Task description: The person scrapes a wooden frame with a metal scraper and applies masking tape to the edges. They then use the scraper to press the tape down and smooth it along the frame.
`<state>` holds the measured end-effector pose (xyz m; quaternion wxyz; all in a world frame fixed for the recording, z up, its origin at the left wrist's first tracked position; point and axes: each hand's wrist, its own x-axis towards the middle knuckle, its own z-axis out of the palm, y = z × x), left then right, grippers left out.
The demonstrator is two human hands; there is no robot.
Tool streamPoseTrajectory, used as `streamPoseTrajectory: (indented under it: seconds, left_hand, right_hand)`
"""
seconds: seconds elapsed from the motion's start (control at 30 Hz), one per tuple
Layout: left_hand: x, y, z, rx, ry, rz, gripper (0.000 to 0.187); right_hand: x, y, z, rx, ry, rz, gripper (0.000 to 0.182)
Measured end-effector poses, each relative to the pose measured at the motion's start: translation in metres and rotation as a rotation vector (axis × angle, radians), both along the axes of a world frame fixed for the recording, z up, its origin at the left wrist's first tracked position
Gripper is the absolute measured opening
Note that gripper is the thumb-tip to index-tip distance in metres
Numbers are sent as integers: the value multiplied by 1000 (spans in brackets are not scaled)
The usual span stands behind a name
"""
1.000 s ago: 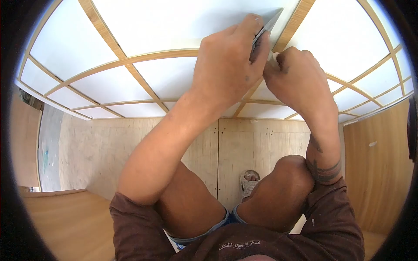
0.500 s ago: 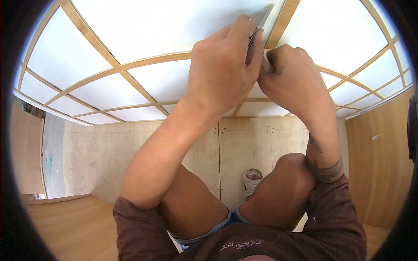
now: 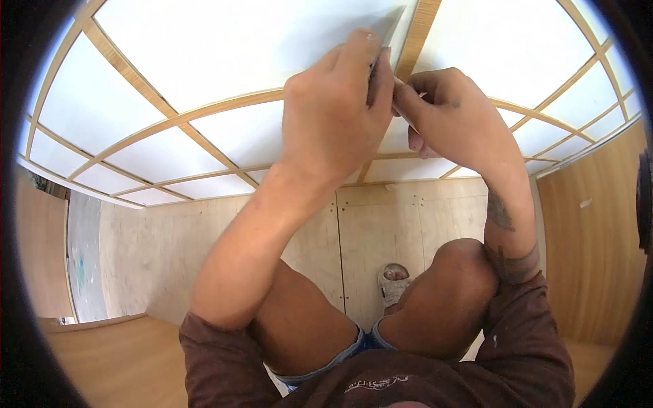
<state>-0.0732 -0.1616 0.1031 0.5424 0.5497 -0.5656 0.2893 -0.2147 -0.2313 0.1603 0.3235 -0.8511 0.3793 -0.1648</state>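
Right hand (image 3: 454, 115) shifted; blade (image 3: 393, 30) between left fingers (image 3: 383, 85).

A thin, flat blade (image 3: 394, 28) was gripped in the left hand (image 3: 340, 102), angled over a white panel (image 3: 224, 41) beside a wooden strip (image 3: 417, 34). The right hand (image 3: 456, 115) was held just beside it, fingers curled, its grip partly hidden. Below, the plywood floor (image 3: 374, 224) was seen.

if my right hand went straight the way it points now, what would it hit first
Probably your left hand: the right hand points across at its fingers, with barely any gap showing. The wooden strip seems to lie behind, but depth is unclear here.
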Motion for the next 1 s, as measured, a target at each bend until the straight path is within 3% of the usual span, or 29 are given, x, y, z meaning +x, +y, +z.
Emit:
streamPoseTrajectory:
  seconds: [0.1,0.47,0.6,0.67,0.77,0.9,0.97,1.0]
  left_hand:
    - [-1,0,3,11,-4,32,17]
    - [-4,0,5,64,0,103,17]
    - [0,-2,5,55,-71,100,18]
    - [-4,3,8,128,-17,90,19]
    - [-7,6,8,161,169,15,13]
    - [-3,29,11,161,211,5,15]
    - [-2,44,10,146,484,-118,21]
    - [0,54,9,138,486,-104,21]
  right_hand:
    - [-4,-8,3,135,-18,34,50]
    - [-11,-24,-6,166,-159,46,52]
    - [-27,-11,20,273,-295,50,51]
    - [-38,-4,33,-161,-164,-47,49]
    - [-45,-14,19,-155,-82,-65,48]
    - [-48,-24,-2,-175,42,-26,49]
    - [-51,-23,-3,-195,64,7,46]
    - [-52,-23,-5,-200,64,22,46]
